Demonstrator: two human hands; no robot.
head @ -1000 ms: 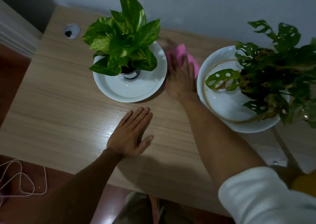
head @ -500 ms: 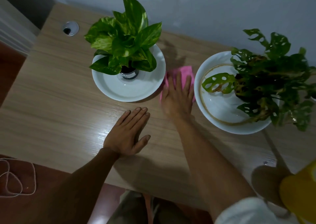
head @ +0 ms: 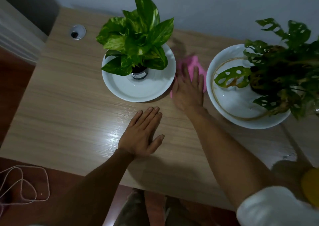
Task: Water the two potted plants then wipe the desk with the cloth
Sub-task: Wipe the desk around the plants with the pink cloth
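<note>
A pink cloth (head: 194, 63) lies on the wooden desk (head: 69, 104) in the gap between the two plants. My right hand (head: 189, 91) presses flat on it, fingers pointing at the wall, and covers most of it. My left hand (head: 141, 134) rests palm down on the bare desk, nearer to me, holding nothing. On the left a bright green leafy plant (head: 138, 40) stands in a white dish (head: 138, 92). At the right a dark plant with holed leaves (head: 284, 66) sits in a larger white dish (head: 238, 108) with a brown ring stain.
A round cable grommet (head: 77, 32) is set in the desk's far left corner. A grey wall runs along the far edge. A yellow object (head: 310, 186) shows at the lower right edge. A thin cord (head: 22, 186) loops on the floor left of the desk.
My right hand slid the cloth toward me between the dishes, then pushed it partway back toward the wall. My left hand has stayed in place.
</note>
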